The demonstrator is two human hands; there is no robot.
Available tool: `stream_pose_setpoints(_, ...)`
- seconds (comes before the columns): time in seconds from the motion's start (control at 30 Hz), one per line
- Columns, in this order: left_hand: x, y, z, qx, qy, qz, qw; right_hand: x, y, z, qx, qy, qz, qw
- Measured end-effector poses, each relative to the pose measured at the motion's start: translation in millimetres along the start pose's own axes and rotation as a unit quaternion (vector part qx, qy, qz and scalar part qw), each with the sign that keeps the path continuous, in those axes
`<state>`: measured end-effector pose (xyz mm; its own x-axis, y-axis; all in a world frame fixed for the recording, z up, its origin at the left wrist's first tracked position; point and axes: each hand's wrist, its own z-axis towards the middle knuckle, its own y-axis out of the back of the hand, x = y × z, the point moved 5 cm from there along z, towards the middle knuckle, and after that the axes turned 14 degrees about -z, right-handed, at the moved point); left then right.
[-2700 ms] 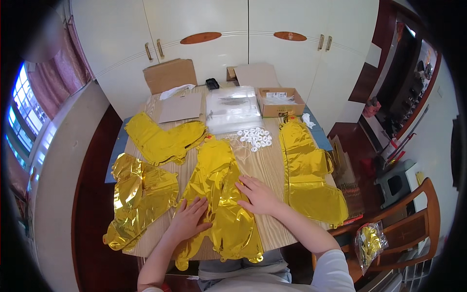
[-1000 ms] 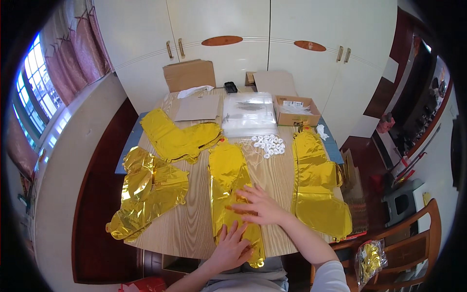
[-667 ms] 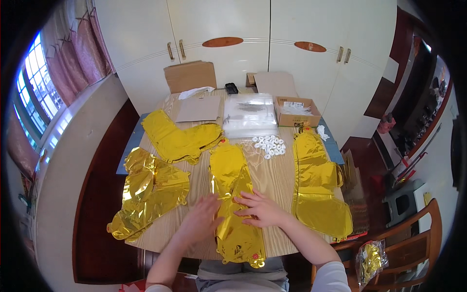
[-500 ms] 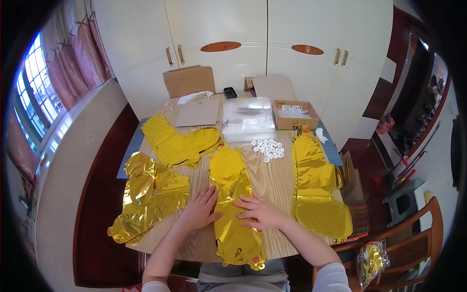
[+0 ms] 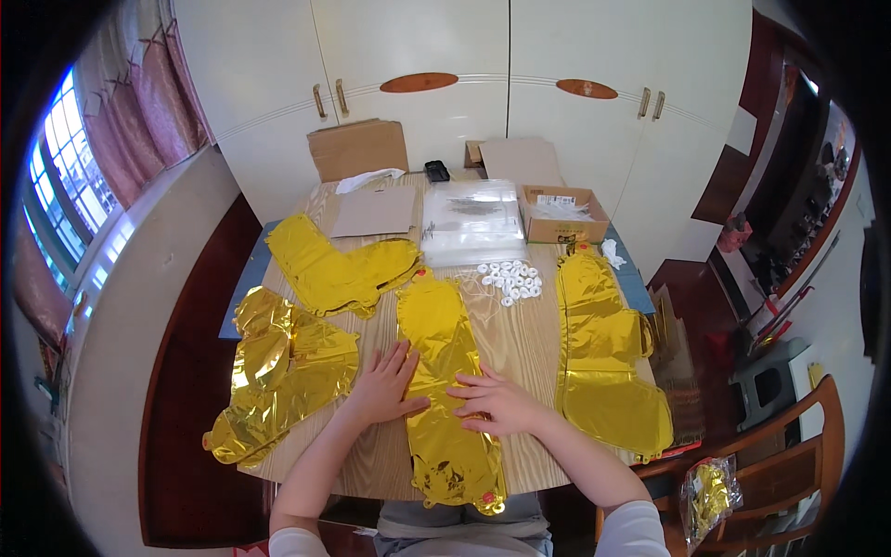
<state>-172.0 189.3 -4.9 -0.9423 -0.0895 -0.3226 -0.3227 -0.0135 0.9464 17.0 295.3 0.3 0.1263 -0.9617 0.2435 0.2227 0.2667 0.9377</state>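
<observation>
A flat gold foil balloon (image 5: 436,320) lies lengthwise on the wooden table in front of me. My left hand (image 5: 382,385) rests at its left edge, fingers stretched out and thumb on the foil. My right hand (image 5: 497,401) lies on its right side with the fingers spread. Neither hand grips anything. Left of it are a crinkled gold foil balloon (image 5: 288,381) and, farther back, a bent gold foil balloon (image 5: 339,269). Along the table's right side lies another folded gold foil balloon (image 5: 608,362).
Behind the middle balloon are several white ribbon rolls (image 5: 510,280), a stack of clear plastic bags (image 5: 473,223) and an open cardboard box (image 5: 564,213). Grey-brown card (image 5: 376,213) lies at the back left. A wooden chair (image 5: 789,464) stands at the right with a bagged gold item (image 5: 711,492).
Hardly anything differs. My left hand has shifted very slightly, and the whole view has tilted a little; both hands stay flat on the middle balloon.
</observation>
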Motion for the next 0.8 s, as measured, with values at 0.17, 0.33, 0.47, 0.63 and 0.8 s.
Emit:
stream_pose_setpoints(0.17, 14, 3, 14, 0.012, 0.039, 0.02, 0.999, -1, -2, 0, -0.001, 0.003, 0.0, 1.0)
stream_pose_setpoints(0.33, 20, 12, 27, 0.03, 0.069, 0.057, 0.996, -1, -2, 0, 0.004, -0.004, 0.005, 1.0)
stream_pose_setpoints(0.47, 23, 18, 30, 0.052, 0.07, 0.09, 0.992, 1, 1, 2, 0.006, -0.005, 0.014, 1.0)
stream_pose_setpoints(0.63, 25, 24, 33, 0.09, 0.07, 0.121, 0.986, -3, -1, 1, 0.006, -0.008, 0.034, 0.999)
stream_pose_setpoints(0.8, 26, 23, 32, 0.098, 0.071, 0.113, 0.986, 5, 9, 11, -0.001, -0.004, -0.001, 1.0)
